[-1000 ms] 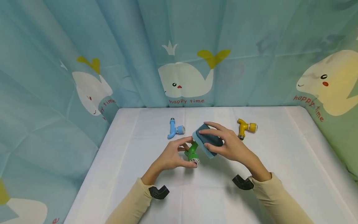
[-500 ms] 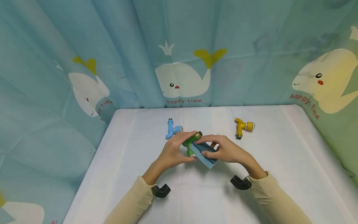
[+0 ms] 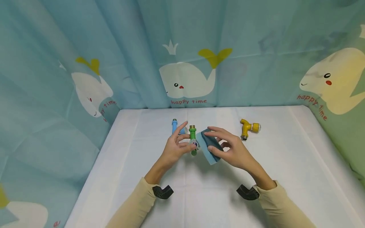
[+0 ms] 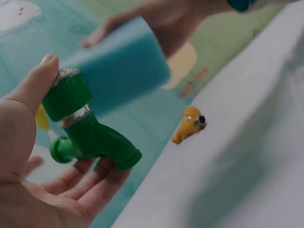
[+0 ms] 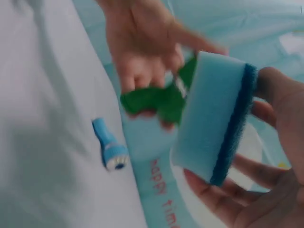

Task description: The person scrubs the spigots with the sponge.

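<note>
Head view, green tap: the green tap (image 3: pixel 193 134) is up in the left hand (image 3: pixel 174 148), above the white table (image 3: pixel 216 205), its brass threaded end pointing at the curtain (image 3: pixel 242 31) and its round handle facing up.
Look of the tap: glossy green body, silver collar below the handle, silvery cap on the handle's top, as the left wrist view shows; from the right wrist it is blurred.
Left grip: the thumb presses at the handle's capped end while fingers support the body from below, so the tap is pinched between them; the index finger sticks up.
Right grip: the right hand (image 3: pixel 232 148) pinches a two-layer sponge (image 3: pixel 210 146) between thumb and fingers, pale blue foam towards the tap, dark blue pad towards the palm.
Sponge and tap: right next to each other; I cannot tell whether they touch.
In the way: the sponge covers part of the green tap from the right wrist, and the left hand hides part of the blue tap (image 3: pixel 174 126) from the head.
Around: the blue tap lies just beyond the left hand; a yellow tap (image 3: pixel 246 127) lies off to the right, near the far edge.
Backdrop: pale whales and "happy time" lettering on the curtain.
</note>
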### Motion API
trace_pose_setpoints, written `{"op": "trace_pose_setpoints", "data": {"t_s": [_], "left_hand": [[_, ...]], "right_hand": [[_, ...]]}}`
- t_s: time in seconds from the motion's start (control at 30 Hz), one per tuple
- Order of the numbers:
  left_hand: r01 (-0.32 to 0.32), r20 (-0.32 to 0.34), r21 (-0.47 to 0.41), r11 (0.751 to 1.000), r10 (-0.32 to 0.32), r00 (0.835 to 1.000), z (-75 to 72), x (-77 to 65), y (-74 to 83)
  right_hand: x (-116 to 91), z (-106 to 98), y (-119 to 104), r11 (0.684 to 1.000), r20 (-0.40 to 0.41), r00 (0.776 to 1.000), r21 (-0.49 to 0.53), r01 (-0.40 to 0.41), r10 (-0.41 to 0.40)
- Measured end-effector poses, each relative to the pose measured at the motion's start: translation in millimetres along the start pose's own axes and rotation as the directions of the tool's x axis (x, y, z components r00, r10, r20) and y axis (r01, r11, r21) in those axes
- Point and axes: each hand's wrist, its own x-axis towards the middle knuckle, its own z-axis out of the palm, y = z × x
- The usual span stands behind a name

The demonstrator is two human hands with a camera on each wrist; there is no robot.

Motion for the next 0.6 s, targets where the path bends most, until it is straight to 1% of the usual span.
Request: {"op": "trace_pose_setpoints", "data": {"t_s": [0.1,0.2,0.27,0.3,0.37,0.5,0.53,0.6], "left_hand": [[-0.011,0.015,0.031,0.999,0.01,1.0,1.3,-0.4,-0.5],[-0.002,0.042,0.065,0.998,-0.001,0.999,1.4,-3.7,-3.2],[0.0,0.04,0.099,0.995,-0.004,0.999,1.6,-5.9,-4.8],[-0.005,0.035,0.116,0.993,0.001,0.999,1.8,-6.6,-5.2],[-0.036,0.033,0.158,0.987,0.031,0.999,2.5,-6.7,-5.9],[-0.124,0.045,0.262,0.957,0.116,0.992,3.4,-5.5,-6.1],[-0.138,0.048,0.296,0.945,0.13,0.99,3.1,-5.7,-6.7],[-0.142,0.041,0.353,0.925,0.137,0.99,2.4,-7.0,-7.5]], "right_hand": [[2,4,-4,0.999,-0.021,0.999,-0.012,0.03,-0.03],[2,8,-6,0.999,-0.042,0.999,-0.044,0.018,-0.02],[0,10,-6,0.998,-0.061,0.998,-0.061,0.014,-0.017],[0,11,-7,0.997,-0.069,0.997,-0.069,0.022,-0.026],[0,12,-8,0.994,-0.074,0.995,-0.095,0.06,-0.067],[2,12,-12,0.98,-0.043,0.988,-0.14,0.143,-0.151],[3,12,-12,0.976,-0.028,0.987,-0.157,0.149,-0.155],[3,11,-12,0.969,-0.007,0.99,-0.205,0.139,-0.144]]}}
